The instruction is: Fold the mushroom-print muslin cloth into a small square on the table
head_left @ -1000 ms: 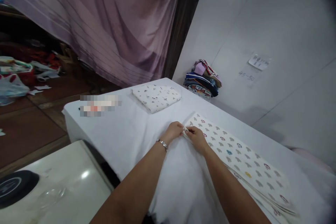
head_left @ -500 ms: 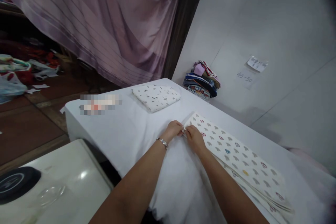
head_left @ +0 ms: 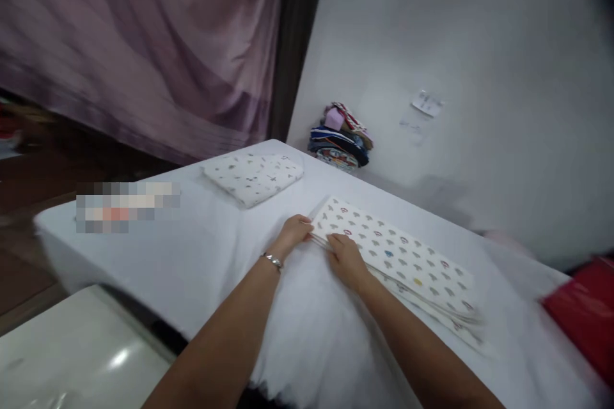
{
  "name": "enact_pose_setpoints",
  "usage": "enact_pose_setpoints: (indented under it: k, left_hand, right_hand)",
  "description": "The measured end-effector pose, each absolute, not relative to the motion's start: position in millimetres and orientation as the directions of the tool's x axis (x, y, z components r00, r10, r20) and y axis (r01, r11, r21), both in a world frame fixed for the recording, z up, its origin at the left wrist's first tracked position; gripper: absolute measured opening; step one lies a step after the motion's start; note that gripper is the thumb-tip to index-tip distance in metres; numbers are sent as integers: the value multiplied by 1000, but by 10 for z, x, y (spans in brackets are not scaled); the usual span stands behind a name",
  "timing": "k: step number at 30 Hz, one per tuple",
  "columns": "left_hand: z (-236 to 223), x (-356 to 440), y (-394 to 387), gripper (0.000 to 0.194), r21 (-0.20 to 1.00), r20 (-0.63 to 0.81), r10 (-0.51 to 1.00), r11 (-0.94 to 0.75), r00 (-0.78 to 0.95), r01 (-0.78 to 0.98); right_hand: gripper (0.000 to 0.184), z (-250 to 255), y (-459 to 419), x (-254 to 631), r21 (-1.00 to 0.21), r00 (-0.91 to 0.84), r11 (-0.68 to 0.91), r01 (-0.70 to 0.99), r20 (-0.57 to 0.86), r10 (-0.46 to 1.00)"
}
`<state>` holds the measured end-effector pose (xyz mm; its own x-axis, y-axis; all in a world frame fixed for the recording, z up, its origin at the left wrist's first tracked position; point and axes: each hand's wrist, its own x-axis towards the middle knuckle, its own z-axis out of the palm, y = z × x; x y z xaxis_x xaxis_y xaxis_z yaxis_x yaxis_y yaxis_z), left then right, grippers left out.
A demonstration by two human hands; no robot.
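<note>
And here's the big one, the smooth, pale grey wall [head_left: 503,108], with the draped purple curtain [head_left: 192,45] falling in soft, satiny folds to its left. Below them comes the white cloth-covered tabletop [head_left: 158,255], its corners rounded, its fabric rumpling down the near side, and beside that the glossy cream surface [head_left: 71,345], catching a bright glare. Now the long folded white cloth with grey and coloured motifs [head_left: 398,249]: it lies flat on the right part of the tabletop, a layered oblong with its soft edges stacked. The red, smooth-looking item [head_left: 585,313] cuts in at the right edge, while the smaller folded white cloth with tiny dark prints [head_left: 259,179] sits farther back, slightly puffed. Against the wall, a lumpy stack of multicoloured fabrics [head_left: 340,140]! Down to the hands: the left hand [head_left: 293,230] pinches the long cloth's near-left corner, and the right hand [head_left: 346,255], just beside, has its fingers closed on the near edge. Thin paper notes [head_left: 426,104] cling to the wall, blurred; last, a shiny metallic bracelet [head_left: 272,261] rings the left wrist.
</note>
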<state>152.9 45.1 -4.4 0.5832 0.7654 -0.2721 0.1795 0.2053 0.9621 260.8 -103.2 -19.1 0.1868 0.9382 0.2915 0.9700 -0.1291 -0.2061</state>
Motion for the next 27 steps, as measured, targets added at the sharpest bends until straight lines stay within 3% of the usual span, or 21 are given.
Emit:
enact_pose_setpoints:
  k: [3, 7, 14, 22, 27]
  left_hand:
    - [4, 1539, 449, 28, 964, -263, 759, 184, 596, 192]
    - [24, 1613, 484, 29, 971, -231, 792, 222, 565, 86]
    - [259, 1861, 505, 13, 946, -242, 792, 320, 560, -44]
    - [535, 2153, 517, 11, 949, -231, 777, 313, 585, -40]
    - [962, 2578, 566, 8, 955, -205, 757, 294, 621, -44]
  right_hand:
    - [39, -243, -1619, 2889, -161, 238, -195, 967, 318, 918]
    - [39, -263, -2599, 3327, -92, 328, -316, 944, 349, 878]
    - [33, -194, -3878, 3934, -32, 454, -471, 882, 330, 828]
    - [34, -407, -4179, 4182, 107, 298, -376, 920, 432, 851]
    - [33, -285, -4144, 4470, 21, 379, -459, 888, 531, 758]
